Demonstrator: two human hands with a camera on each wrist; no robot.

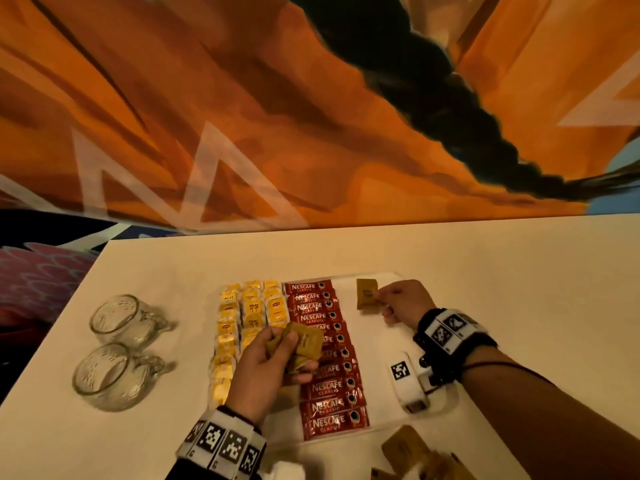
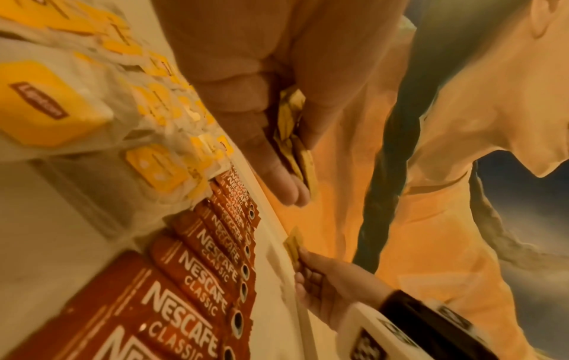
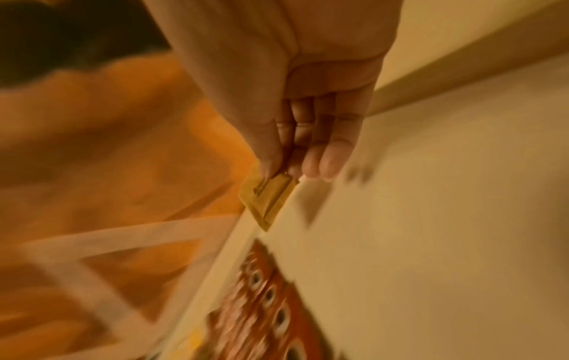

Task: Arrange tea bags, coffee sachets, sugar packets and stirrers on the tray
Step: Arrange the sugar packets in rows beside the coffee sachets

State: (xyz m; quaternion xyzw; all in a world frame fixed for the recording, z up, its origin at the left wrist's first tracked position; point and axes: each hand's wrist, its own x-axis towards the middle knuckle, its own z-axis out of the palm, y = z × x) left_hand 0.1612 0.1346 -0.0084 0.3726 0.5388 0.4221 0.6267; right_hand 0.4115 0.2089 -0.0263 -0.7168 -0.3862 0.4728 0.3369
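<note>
Plain cream table (image 1: pixel 485 258) pushed up against a big orange mural wall (image 1: pixel 242 116) with pale zigzag lines, lighting's warm and dim. On the clear tray (image 1: pixel 381 274) the yellow tea bags (image 1: pixel 252 308) sit in columns at the left — tags read Lipton — and next to them a long overlapping row of red coffee sachets (image 1: pixel 325 355) marked NESCAFE CLASSIC. Left hand (image 1: pixel 266 368) hovers over those, fingers curled round a bunch of brown sugar packets (image 1: pixel 304 344). Right hand (image 1: pixel 405 301) pinches one brown sugar packet (image 1: pixel 366 294) at the tray's far right — print too small to read. Two glass mugs (image 1: pixel 117 348) lie left of the tray.
</note>
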